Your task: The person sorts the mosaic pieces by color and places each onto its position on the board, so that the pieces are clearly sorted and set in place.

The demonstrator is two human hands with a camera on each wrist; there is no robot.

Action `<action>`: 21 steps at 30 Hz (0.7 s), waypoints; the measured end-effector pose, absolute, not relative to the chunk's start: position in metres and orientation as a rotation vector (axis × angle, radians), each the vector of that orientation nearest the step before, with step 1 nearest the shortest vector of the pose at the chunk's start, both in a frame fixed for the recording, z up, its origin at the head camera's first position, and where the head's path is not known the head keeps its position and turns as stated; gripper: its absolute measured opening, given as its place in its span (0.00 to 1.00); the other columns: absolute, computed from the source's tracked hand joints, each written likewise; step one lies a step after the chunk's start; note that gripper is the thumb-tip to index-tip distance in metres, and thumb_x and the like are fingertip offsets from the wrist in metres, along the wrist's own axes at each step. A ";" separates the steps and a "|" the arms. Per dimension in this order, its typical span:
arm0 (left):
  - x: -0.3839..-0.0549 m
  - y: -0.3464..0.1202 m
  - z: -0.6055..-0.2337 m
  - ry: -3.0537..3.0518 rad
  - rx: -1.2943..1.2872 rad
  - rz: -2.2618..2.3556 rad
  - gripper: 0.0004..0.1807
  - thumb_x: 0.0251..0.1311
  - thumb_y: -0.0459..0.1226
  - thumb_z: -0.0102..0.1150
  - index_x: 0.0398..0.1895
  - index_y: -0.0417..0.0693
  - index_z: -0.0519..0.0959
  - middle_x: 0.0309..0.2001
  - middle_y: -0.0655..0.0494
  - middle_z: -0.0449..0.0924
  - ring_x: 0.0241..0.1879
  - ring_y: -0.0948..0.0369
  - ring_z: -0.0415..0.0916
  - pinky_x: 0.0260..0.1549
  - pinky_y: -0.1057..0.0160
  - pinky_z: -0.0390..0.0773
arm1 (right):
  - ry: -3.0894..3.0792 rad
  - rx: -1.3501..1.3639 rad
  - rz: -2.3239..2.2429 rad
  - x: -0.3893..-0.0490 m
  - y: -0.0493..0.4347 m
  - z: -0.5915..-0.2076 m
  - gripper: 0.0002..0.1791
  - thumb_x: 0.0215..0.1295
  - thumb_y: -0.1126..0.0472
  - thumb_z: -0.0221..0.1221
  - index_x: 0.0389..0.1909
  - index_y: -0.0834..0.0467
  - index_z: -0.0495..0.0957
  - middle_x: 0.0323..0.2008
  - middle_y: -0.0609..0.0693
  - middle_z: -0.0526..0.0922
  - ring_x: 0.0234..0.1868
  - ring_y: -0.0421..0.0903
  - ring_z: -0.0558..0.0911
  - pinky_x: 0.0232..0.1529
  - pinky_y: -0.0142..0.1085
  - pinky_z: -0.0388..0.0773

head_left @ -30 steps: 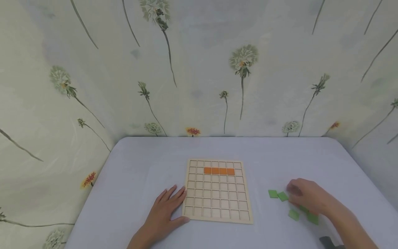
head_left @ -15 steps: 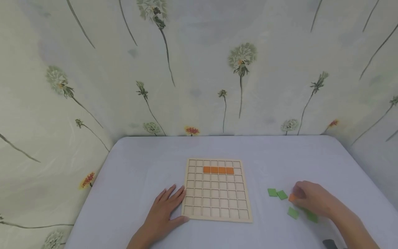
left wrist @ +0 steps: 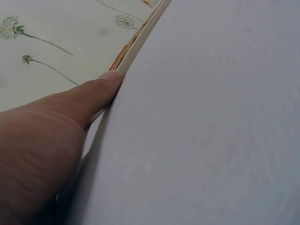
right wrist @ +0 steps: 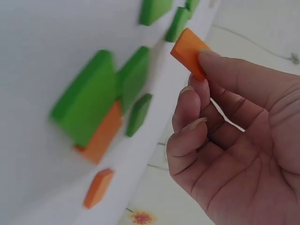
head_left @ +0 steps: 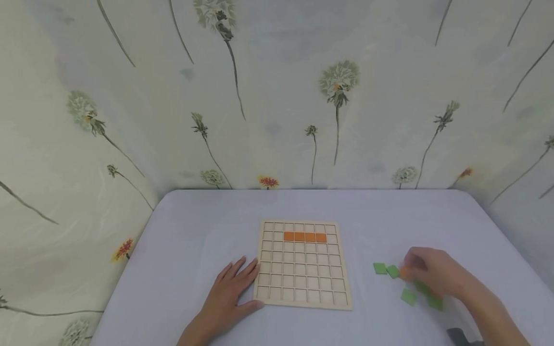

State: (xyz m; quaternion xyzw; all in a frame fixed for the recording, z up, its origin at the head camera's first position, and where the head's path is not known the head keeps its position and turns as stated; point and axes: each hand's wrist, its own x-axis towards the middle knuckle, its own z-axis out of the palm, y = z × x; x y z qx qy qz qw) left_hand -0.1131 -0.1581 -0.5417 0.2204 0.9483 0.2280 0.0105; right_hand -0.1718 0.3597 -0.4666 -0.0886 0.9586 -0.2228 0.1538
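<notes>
- Greenish-grey floral backdrop (head_left: pixel 277 96) fills our view, printed dandelions climbing up behind everything.
- Below it we get the white table (head_left: pixel 207 216), stretching toward us between the cloth walls.
- Centre stage, we find the pale wooden board (head_left: pixel 299 269), lying flat, a grid of shallow squares.
- Left side now: the left hand (head_left: pixel 227 298) rests with fingers spread and relaxed, fingertips touching the board's side, thumb at its near corner.
- Across to the right, the right hand (head_left: pixel 434 271) is grasping, thumb against fingers, well apart from the board.
- On the board we count four orange tiles (head_left: pixel 299 237) in one row, second from the far edge, beyond the left fingertips.
- Green tiles (head_left: pixel 408 297) lie scattered beside and below the right hand.
- Among them we spot loose orange tiles (right wrist: pixel 98 188), blurred, one partly hidden behind green.
- And here, the held orange tile (right wrist: pixel 188 52): pinched at the right thumb's tip, far from the left hand.
</notes>
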 end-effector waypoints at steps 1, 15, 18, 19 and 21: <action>-0.113 -0.158 -0.541 2.961 0.690 0.711 0.49 0.64 0.68 0.58 0.83 0.58 0.59 0.82 0.70 0.50 0.83 0.57 0.40 0.79 0.48 0.41 | 2.765 -0.292 -0.661 -0.172 0.357 -0.464 0.05 0.68 0.61 0.69 0.38 0.54 0.80 0.33 0.43 0.82 0.34 0.42 0.78 0.35 0.38 0.79; -0.113 -0.161 -0.545 2.976 0.748 0.761 0.48 0.64 0.68 0.58 0.82 0.58 0.61 0.82 0.70 0.52 0.83 0.57 0.41 0.79 0.47 0.43 | 2.810 -0.573 -0.856 -0.213 0.246 -0.432 0.03 0.70 0.63 0.65 0.39 0.53 0.81 0.31 0.42 0.80 0.35 0.44 0.75 0.34 0.36 0.76; -0.114 -0.161 -0.544 2.977 0.753 0.769 0.48 0.64 0.69 0.57 0.82 0.58 0.61 0.82 0.70 0.52 0.83 0.58 0.41 0.79 0.46 0.43 | 2.793 -0.607 -0.880 -0.226 0.223 -0.433 0.03 0.71 0.64 0.65 0.39 0.54 0.81 0.32 0.43 0.81 0.36 0.45 0.76 0.36 0.39 0.77; -0.114 -0.162 -0.544 2.976 0.753 0.772 0.48 0.64 0.69 0.57 0.82 0.58 0.61 0.82 0.70 0.52 0.83 0.58 0.41 0.79 0.46 0.44 | 2.789 -0.614 -0.886 -0.231 0.216 -0.434 0.02 0.71 0.64 0.65 0.39 0.54 0.81 0.32 0.43 0.81 0.37 0.45 0.76 0.37 0.39 0.77; -0.114 -0.162 -0.544 2.975 0.753 0.771 0.48 0.65 0.69 0.56 0.83 0.58 0.61 0.82 0.70 0.52 0.83 0.58 0.41 0.79 0.46 0.44 | 2.783 -0.619 -0.899 -0.239 0.201 -0.437 0.02 0.72 0.64 0.65 0.39 0.54 0.81 0.33 0.44 0.82 0.37 0.45 0.77 0.39 0.40 0.78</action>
